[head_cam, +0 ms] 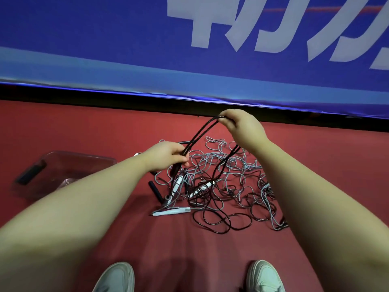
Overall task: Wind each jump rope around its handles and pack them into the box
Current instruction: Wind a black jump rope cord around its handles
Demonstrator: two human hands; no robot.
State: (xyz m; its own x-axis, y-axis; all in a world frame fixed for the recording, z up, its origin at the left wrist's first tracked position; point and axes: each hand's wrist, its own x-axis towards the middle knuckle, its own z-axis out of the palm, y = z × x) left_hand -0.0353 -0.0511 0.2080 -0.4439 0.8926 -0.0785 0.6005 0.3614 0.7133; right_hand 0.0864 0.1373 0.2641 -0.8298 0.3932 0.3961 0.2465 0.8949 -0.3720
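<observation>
While both arms reach fwd over the red floor (84, 127), the left hand (168, 154) grips a doubled black rope (202, 131), fingers curled round the strands. The right hand (242, 127), higher and farther out, pinches the same rope at the top of its bend betw. thumb and fingertips. Rope runs taut betw. the two hands; a second run drops from the right hand into the pile (231, 186).

Pile: black and grey ropes, heavily tangled, lying on the floor directly below the hands. Handles visible at its near-left edge:
- white handle (177, 184), tilted, approx. under the left hand
- 2nd white handle (202, 188), within the tangle
- 3rd white handle (172, 211), flat on the floor at the near edge
- black handle (155, 191), just left of the white ones

Box (69, 163): clear plastic, on the floor, left of the pile and apart from it, partly hidden by the left forearm. Dark oblong item at its left end; ID cannot be told.

Blue banner (105, 39) w/ white characters stands behind the pile. Two pale shoes (117, 277) show at the bottom edge.
</observation>
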